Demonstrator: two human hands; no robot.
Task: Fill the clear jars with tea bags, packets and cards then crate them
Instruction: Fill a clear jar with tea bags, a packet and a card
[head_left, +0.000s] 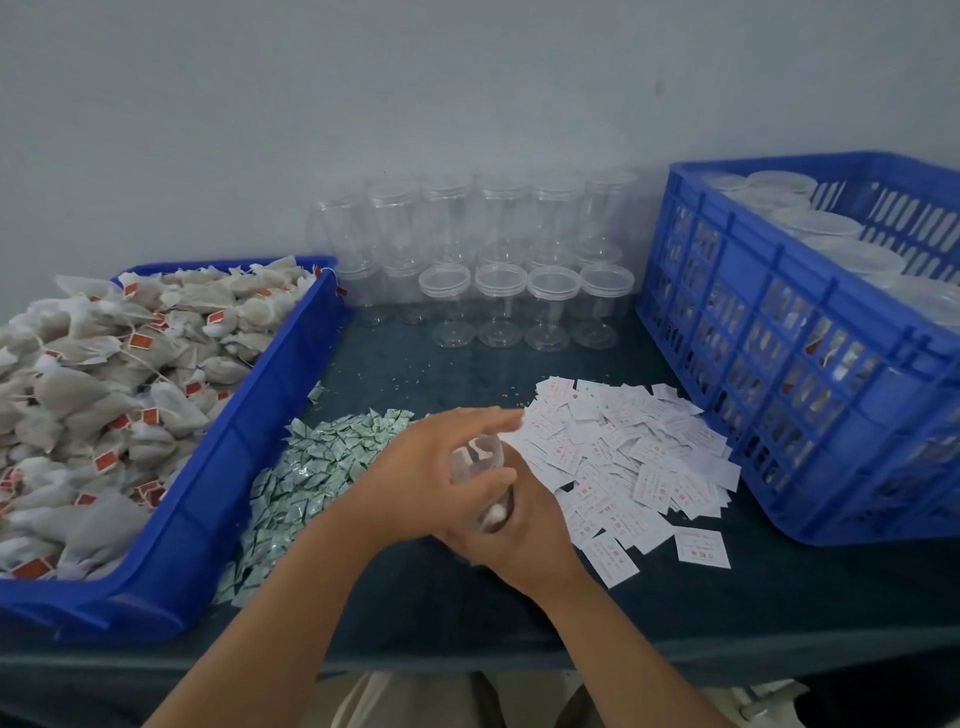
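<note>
Spanning the dark desk (467, 597): blue crate (779, 291) of lidded jars (815, 223) at 2 o'clock, blue tray (249, 441) of tea bags (104, 364) at 9, empty clear jars (498, 291) at 12, white cards (639, 457) at 3, green packets (311, 467) at 8. At centre, one tilted jar (475, 457) is held in both hands: left grip (415, 483) wrapped over its upper part, right grip (524, 535) curled round its base.

The left hand (431, 480) and right hand (522, 538) together clasp a tilted clear jar (477, 456), with green packets (311, 467) just left of them and white cards (628, 457) just right.
</note>
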